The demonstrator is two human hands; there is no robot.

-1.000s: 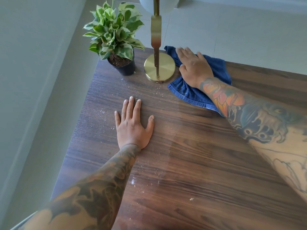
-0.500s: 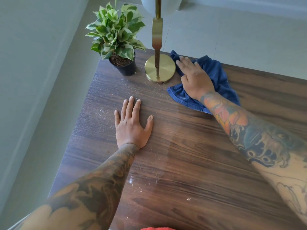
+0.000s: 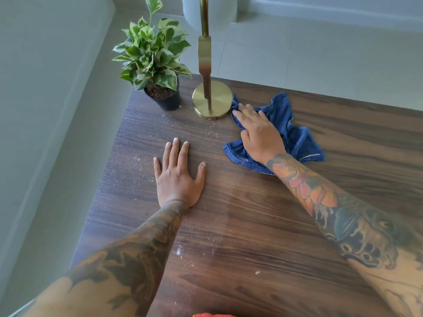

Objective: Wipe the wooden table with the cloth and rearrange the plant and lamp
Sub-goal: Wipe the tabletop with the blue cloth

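Observation:
A dark wooden table (image 3: 263,225) fills the view, with pale dust specks on its left half. My right hand (image 3: 258,133) presses flat on a crumpled blue cloth (image 3: 295,136) that touches the lamp's round brass base (image 3: 212,99). The lamp's brass stem rises out of the top of the frame. A leafy green-and-white plant (image 3: 153,56) in a black pot (image 3: 166,99) stands at the table's far left corner, just left of the lamp. My left hand (image 3: 178,177) lies flat on the bare wood, fingers spread, nearer to me than the plant.
The table's left edge (image 3: 100,188) runs close to a pale wall. A light tiled floor (image 3: 320,53) lies beyond the far edge. The lamp's white shade (image 3: 219,10) hangs at the top. Something red (image 3: 212,315) shows at the bottom edge.
My right hand has slid the cloth towards me and to the left, along the lamp base; the cloth has bunched up. My left hand has stayed put.

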